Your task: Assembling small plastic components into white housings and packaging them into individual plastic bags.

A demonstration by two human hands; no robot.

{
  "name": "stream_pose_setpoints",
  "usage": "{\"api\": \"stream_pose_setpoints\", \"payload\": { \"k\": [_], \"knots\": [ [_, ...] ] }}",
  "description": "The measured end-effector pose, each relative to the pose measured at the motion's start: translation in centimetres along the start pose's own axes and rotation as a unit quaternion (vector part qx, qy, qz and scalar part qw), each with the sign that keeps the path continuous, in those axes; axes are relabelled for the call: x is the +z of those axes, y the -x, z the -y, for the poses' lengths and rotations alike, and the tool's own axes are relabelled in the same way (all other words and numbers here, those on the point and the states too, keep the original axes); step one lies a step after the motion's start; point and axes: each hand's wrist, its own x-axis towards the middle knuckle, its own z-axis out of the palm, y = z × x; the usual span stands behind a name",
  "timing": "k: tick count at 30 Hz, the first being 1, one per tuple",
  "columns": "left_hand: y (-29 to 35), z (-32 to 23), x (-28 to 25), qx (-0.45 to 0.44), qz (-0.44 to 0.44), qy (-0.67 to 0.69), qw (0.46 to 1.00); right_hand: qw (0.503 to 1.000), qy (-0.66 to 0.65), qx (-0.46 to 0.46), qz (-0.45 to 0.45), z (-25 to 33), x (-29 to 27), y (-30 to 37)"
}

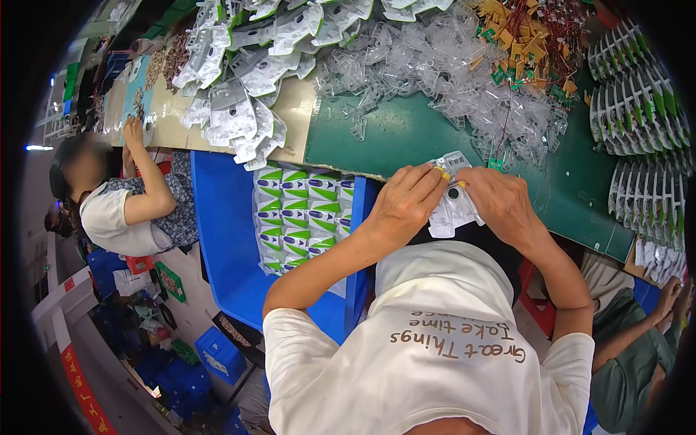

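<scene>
Busy wkshop, w/ a green-topped counter point(355, 148) running across the upper part of the frame. Nearest, lower ctr: the person's white tee point(428, 341). Just beyond, right of ctr, the white plastic shell point(455, 210) is held up at the counter's front edge, dark round spot near its middle. L hand point(407, 199) pinches its upper left side, fingers closed in; R hand point(505, 199) grips the upper right side, also closed on it. Bit of yellow at the fingertips, can't tell what. Shell looks thin, light & fairly stiff, prob. a bit slick; thin edges could crack if forced, so best held by the side rims, both hands, w/ light thumb pressure. Left of it, approx. ctr frame, a blue bin point(217, 225) w/ rows of white-&-green pcs point(296, 210). Farther, top ctr: heap of clear plastic parts point(435, 69); upper right, yellow pcs point(525, 43) w/ red wires. Upper left, overlapping white shells point(235, 109); far right, more stacked shells point(641, 123). Co-worker in white point(119, 217) at left; another in dark green point(634, 341), lower right. Floor crates, lower left.
</scene>
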Motion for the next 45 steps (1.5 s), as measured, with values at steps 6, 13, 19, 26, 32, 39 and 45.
{"api": "stream_pose_setpoints", "payload": {
  "k": [6, 13, 19, 26, 32, 39, 45],
  "knots": [
    [0.4, 0.3, 1.2, -0.007, -0.051, 0.039, 0.998, 0.998, -0.012, 0.064, 0.005, 0.0, -0.2, 0.1],
    [0.8, 0.2, 2.8, -0.076, -0.150, 0.149, 0.974, 0.996, -0.001, 0.071, 0.050, 1.0, -2.1, 1.3],
    [-0.1, 0.9, 2.2, -0.044, -0.043, 0.181, 0.981, 0.994, 0.031, 0.081, 0.066, 1.2, -2.2, 1.3],
    [-0.2, 0.4, 1.3, -0.028, 0.016, 0.123, 0.992, 0.987, -0.107, 0.120, 0.010, 1.6, -3.3, 1.4],
    [-0.2, 0.6, 1.2, -0.042, 0.043, 0.136, 0.989, 0.959, -0.255, 0.122, -0.015, 2.9, -3.9, 1.8],
    [-0.1, 1.2, 1.4, -0.043, 0.037, 0.155, 0.986, 0.999, 0.031, 0.013, -0.033, 3.1, 0.7, 3.5],
    [-1.9, 1.6, 1.8, -0.039, 0.027, 0.233, 0.971, 0.986, -0.040, 0.108, -0.118, 2.1, -2.1, 4.6]
  ]
}}
